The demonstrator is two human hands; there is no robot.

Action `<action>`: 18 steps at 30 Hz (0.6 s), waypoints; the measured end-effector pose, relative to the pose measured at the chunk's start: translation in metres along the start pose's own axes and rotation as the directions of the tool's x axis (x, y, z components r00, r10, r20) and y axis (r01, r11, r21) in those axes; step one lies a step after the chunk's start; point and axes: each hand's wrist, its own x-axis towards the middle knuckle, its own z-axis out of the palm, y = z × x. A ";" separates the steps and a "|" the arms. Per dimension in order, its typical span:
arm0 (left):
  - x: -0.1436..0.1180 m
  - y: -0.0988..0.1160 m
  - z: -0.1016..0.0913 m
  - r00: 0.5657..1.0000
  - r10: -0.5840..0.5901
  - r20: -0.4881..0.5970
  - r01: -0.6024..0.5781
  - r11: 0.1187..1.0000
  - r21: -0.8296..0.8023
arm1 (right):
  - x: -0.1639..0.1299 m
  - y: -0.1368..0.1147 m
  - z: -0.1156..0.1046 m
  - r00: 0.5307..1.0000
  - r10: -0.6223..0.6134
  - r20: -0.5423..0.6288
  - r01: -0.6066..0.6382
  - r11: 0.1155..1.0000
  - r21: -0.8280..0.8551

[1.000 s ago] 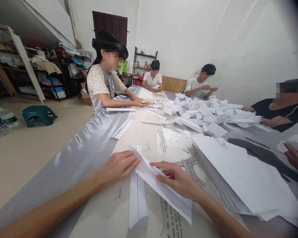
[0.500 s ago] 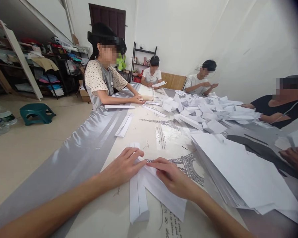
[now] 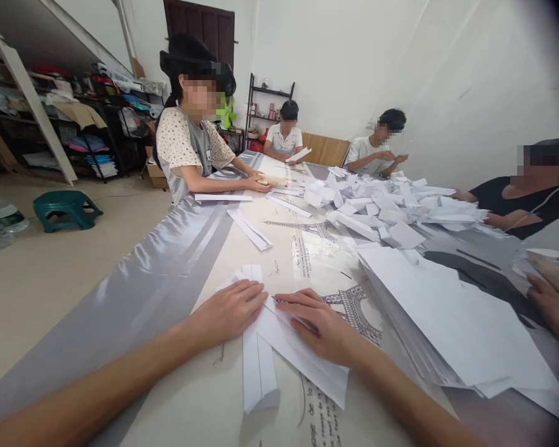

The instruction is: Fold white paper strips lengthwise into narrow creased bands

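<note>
My left hand (image 3: pixel 228 312) and my right hand (image 3: pixel 320 328) lie flat, side by side, on a white paper sheet (image 3: pixel 302 360) that is partly folded on the table (image 3: pixel 200 403). Fingers of both hands press the sheet down near its upper edge. Under the sheet lies a long folded paper strip (image 3: pixel 258 366), running towards me. Neither hand lifts anything.
A thick stack of white sheets (image 3: pixel 451 323) lies to my right. A heap of folded papers (image 3: pixel 391 211) fills the table's middle. Several other people sit around the table folding paper; another person's hand (image 3: pixel 552 304) is at the far right. A green stool (image 3: pixel 65 208) stands on the floor at left.
My hands have pressed the raised sheet down flat onto the table. The folded strip near the person at left has been moved and now lies at another angle.
</note>
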 end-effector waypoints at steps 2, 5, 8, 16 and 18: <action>-0.001 -0.001 0.002 0.999 -0.047 0.017 0.048 0.998 -0.038 | 0.001 0.000 0.001 1.000 -0.013 0.010 0.014 0.999 -0.043; -0.003 -0.003 0.004 0.996 -0.083 0.044 0.085 0.994 -0.062 | 0.001 -0.001 0.004 0.999 -0.003 0.037 0.007 0.994 -0.111; -0.003 -0.005 0.007 0.995 -0.086 0.046 0.088 0.995 -0.051 | 0.000 0.000 0.007 0.999 -0.006 0.046 0.013 0.987 -0.158; -0.011 0.004 0.018 0.995 -0.080 0.061 0.067 0.978 0.195 | -0.002 0.001 0.009 0.999 -0.029 0.038 0.036 0.983 -0.182; -0.011 0.007 0.018 0.994 -0.084 0.067 0.069 0.976 0.204 | -0.002 0.001 0.008 0.999 -0.042 0.030 0.046 0.982 -0.181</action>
